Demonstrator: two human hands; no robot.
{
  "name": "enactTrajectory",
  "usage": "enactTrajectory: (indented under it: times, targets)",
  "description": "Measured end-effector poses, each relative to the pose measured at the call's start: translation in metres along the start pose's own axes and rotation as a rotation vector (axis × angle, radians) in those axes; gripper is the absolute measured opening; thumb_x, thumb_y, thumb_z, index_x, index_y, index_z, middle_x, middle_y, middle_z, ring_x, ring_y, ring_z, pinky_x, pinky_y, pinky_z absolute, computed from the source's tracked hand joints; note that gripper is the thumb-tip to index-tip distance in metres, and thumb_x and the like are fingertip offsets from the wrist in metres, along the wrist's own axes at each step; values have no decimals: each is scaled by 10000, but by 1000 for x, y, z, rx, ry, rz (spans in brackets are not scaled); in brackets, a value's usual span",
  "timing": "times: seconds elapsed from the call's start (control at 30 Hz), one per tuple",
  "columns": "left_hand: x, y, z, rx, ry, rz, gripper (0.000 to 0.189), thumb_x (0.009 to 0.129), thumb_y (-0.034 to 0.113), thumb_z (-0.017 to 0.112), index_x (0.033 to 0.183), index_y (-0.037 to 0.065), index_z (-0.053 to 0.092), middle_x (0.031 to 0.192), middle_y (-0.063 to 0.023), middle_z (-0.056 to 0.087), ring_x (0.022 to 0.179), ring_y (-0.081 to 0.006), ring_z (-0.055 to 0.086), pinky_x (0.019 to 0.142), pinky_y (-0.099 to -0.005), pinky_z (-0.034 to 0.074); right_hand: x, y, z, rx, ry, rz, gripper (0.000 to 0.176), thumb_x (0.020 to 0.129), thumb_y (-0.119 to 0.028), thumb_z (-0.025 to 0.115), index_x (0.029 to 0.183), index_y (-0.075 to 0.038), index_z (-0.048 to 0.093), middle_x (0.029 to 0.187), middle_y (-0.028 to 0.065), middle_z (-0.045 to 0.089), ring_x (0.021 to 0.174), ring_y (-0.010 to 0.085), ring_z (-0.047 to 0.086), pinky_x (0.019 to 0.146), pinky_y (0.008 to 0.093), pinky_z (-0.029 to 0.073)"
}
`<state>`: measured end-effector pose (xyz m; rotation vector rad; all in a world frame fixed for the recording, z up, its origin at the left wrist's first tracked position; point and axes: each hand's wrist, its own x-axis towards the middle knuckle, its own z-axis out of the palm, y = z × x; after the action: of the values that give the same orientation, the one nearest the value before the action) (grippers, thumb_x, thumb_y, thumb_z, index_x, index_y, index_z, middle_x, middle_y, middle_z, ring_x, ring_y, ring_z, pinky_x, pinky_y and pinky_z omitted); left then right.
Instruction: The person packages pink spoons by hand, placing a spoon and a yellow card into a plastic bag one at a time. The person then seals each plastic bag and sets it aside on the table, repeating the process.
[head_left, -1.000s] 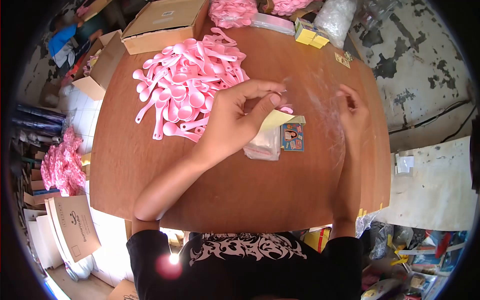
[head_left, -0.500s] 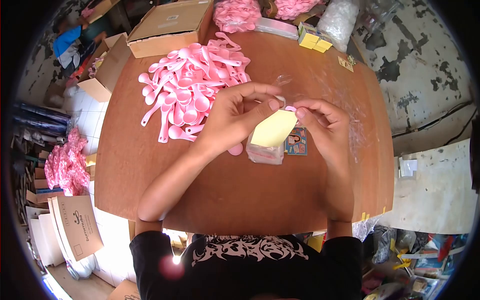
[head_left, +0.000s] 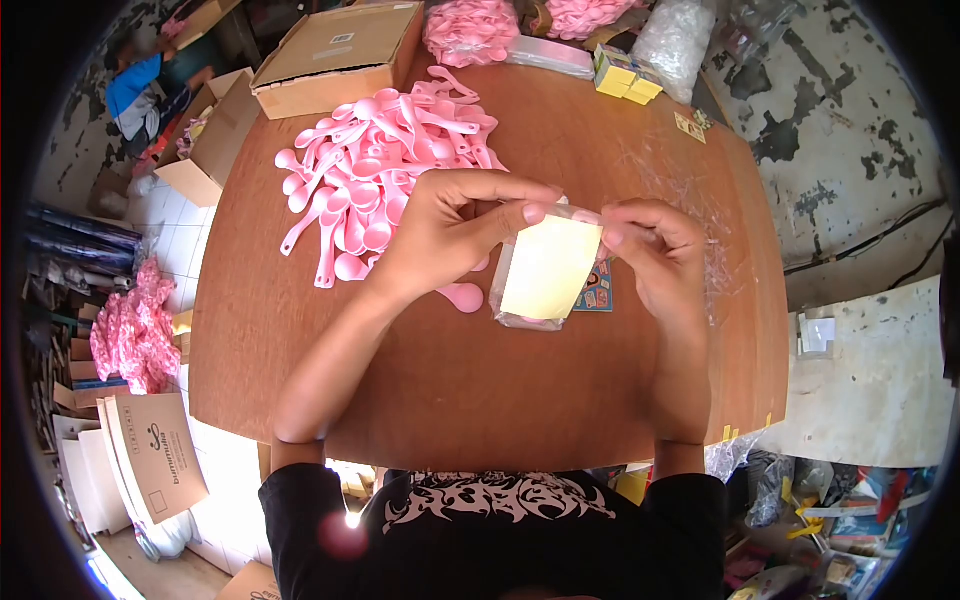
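Over the middle of the table, a pale yellow card [head_left: 552, 268] hangs between my hands, with a clear plastic bag [head_left: 503, 312] showing around its lower edge. My left hand [head_left: 450, 225] pinches the bag's upper left corner between thumb and fingers. At the upper right corner, the thumb and fingertips of my right hand [head_left: 655, 240] are closed on the bag's top edge. Something pink shows faintly at the card's bottom edge. A printed picture card [head_left: 597, 290] lies partly hidden behind the yellow one. Just below my left hand rests a single pink spoon [head_left: 463, 298].
A heap of pink measuring spoons [head_left: 365, 185] covers the table's left side. Behind it stand a cardboard box [head_left: 335, 60], a bag of pink items [head_left: 470, 30] and small yellow boxes [head_left: 630, 75]. Another person [head_left: 140, 95] is at the far left.
The yellow card has gone from tilted to nearly upright and sits lower, lined up with the clear bag. My right hand has shifted slightly; my left stays near the same corner.
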<state>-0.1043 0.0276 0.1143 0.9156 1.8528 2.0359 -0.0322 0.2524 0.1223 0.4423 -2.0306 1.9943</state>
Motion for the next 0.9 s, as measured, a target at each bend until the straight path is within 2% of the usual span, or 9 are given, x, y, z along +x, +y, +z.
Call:
enactTrajectory:
  times: [0.03, 0.1, 0.2, 0.53, 0.63, 0.7, 0.73, 0.8, 0.9]
  targets:
    - [1, -2, -1, 0, 0, 0, 166, 911, 54, 676, 1051, -23, 719, 911, -74, 736, 786, -79, 653, 684, -222, 527, 1, 1, -2, 0, 0, 0, 121, 902, -8, 670, 1007, 44, 700, 878, 97, 694, 749, 134, 654, 676, 268, 536]
    - [2, -6, -2, -58, -24, 136, 136, 899, 19, 668, 1011, -21, 732, 868, -60, 734, 740, -63, 632, 637, -209, 502, 3, 3, -8, 8, -155, -122, 111, 901, 48, 630, 981, 49, 706, 932, 114, 689, 801, 143, 654, 721, 280, 530]
    - [1, -1, -9, -16, -101, 112, 153, 887, -26, 639, 1008, -21, 732, 885, -63, 732, 738, -63, 621, 632, -214, 491, 2, 2, -10, -30, -168, -109, 145, 890, 94, 594, 963, 49, 712, 972, 120, 684, 851, 148, 651, 753, 282, 520]
    - [0, -7, -9, -65, -118, 110, 219, 868, -75, 559, 1024, -47, 710, 971, -116, 724, 803, -115, 664, 681, -241, 530, 2, -4, -10, -112, -174, -105, 150, 869, 105, 590, 965, 67, 700, 998, 119, 683, 910, 148, 648, 798, 272, 508]
    - [-1, -7, -9, -194, -171, 117, 182, 869, -66, 597, 1024, -60, 692, 985, -139, 717, 843, -145, 687, 687, -258, 565, 1, -4, -9, -71, -181, -129, 127, 863, 91, 626, 971, 74, 690, 995, 118, 677, 911, 150, 658, 796, 277, 524]
    - [-3, -4, -2, -57, -104, 79, 229, 830, -77, 680, 1058, -63, 664, 1012, -155, 705, 875, -168, 697, 681, -259, 585, -2, -3, -1, -20, -114, -90, 178, 824, 89, 699, 997, 69, 661, 1011, 121, 663, 911, 158, 676, 781, 276, 550]
    - [-2, -2, 0, -57, -105, 78, 229, 830, -77, 680, 1058, -63, 664, 1012, -155, 705, 875, -168, 697, 681, -259, 585, -3, -3, 3, -19, -114, -90, 178, 824, 89, 699, 997, 69, 661, 1011, 121, 663, 911, 158, 676, 781, 276, 550]
    - [-2, 1, 1, 74, -44, 35, 346, 768, -100, 752, 1093, -55, 639, 1087, -163, 681, 911, -177, 696, 696, -255, 589, -4, -4, 9, -61, -18, -5, 279, 777, 94, 756, 1021, 57, 625, 1028, 123, 646, 916, 171, 688, 742, 262, 579]
    - [-2, 8, 0, 66, -70, 29, 425, 735, -118, 771, 1126, -48, 620, 1133, -155, 659, 897, -167, 693, 696, -241, 586, -5, 1, 11, -111, 4, -60, 340, 751, 95, 778, 1037, 46, 602, 1054, 121, 634, 924, 175, 690, 704, 244, 589]
